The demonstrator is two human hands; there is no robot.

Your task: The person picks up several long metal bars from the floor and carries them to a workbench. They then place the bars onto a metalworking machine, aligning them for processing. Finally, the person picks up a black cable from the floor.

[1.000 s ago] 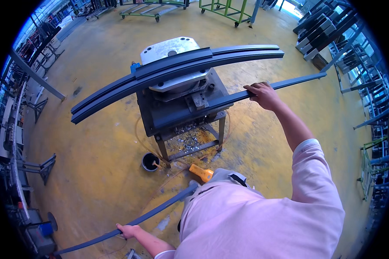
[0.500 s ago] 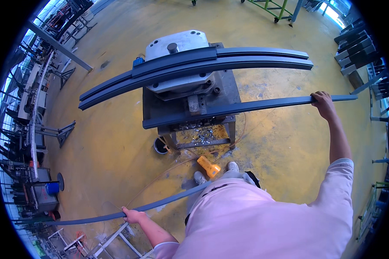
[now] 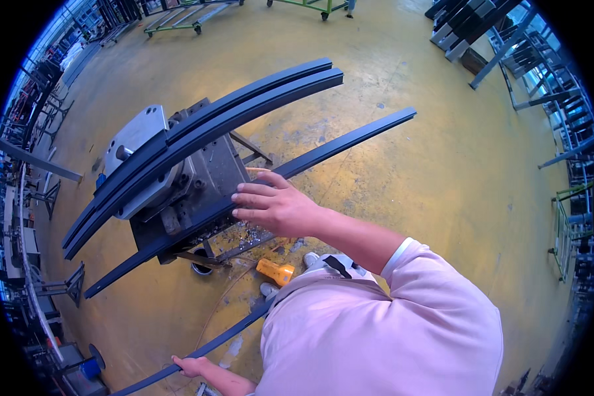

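Observation:
My left hand [image 3: 191, 365] is closed around a long dark grey metal profile [image 3: 234, 330], which runs from the lower left to beside my waist. My right hand [image 3: 274, 203] has its fingers stretched out and apart at a second long dark profile [image 3: 343, 142]. That profile lies slantwise across the near side of a machine stand [image 3: 221, 165], both ends reaching past it. Whether the fingertips press on it, I cannot tell. Behind it, a pair of curved dark profiles [image 3: 244, 109] rests on the light metal block [image 3: 135, 135] atop the stand.
An orange foot pedal [image 3: 275, 270] lies on the floor by my shoes, with a dark bucket [image 3: 202, 264] beneath the stand. Metal chips are scattered there. Green wheeled frames [image 3: 303, 5] stand at the far side, and racks [image 3: 468, 33] of stacked parts line the right.
The view has turned to the right. The profile on the stand has shifted left across it. My right hand has left its right end and now reaches its middle, fingers opened.

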